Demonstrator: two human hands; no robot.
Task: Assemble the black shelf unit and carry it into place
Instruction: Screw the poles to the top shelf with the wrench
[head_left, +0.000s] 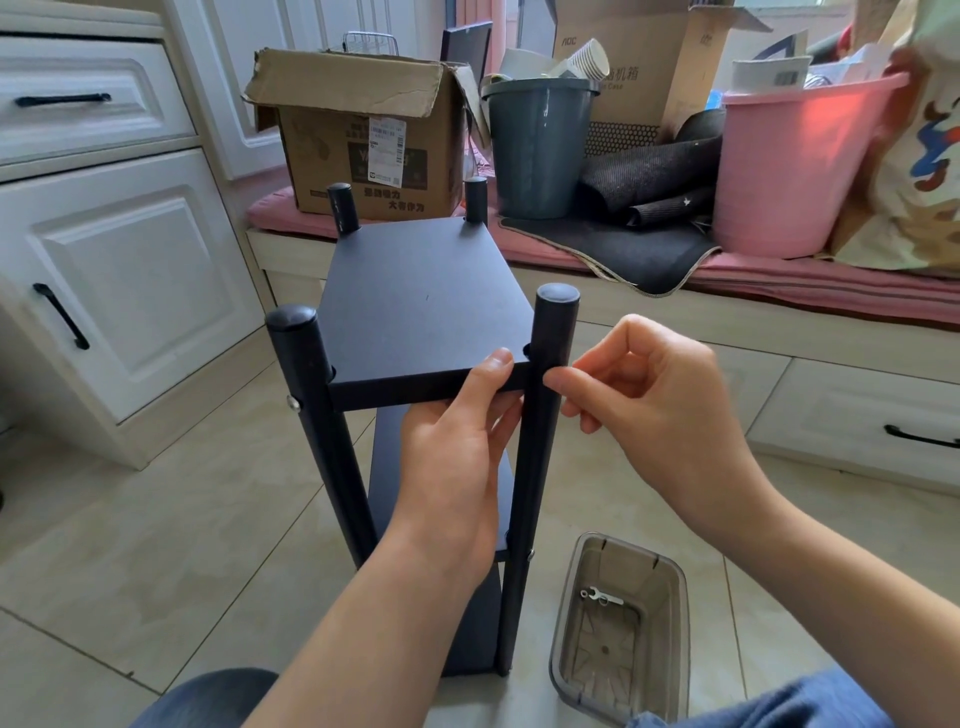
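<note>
Seemingly, left hand (457, 447) grips matte shelf unit's (421, 306) flat board.

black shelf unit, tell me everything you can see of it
The black shelf unit stands upright on the tiled floor, matt black, with flat rectangular boards between four round posts with capped tops. Below the top board at least one lower board shows. Silver bolt heads sit on the two near posts. The left hand grips the top board's front edge, thumb on top; the right hand pinches at the near right post. A clear plastic bin stands beside its foot.
</note>
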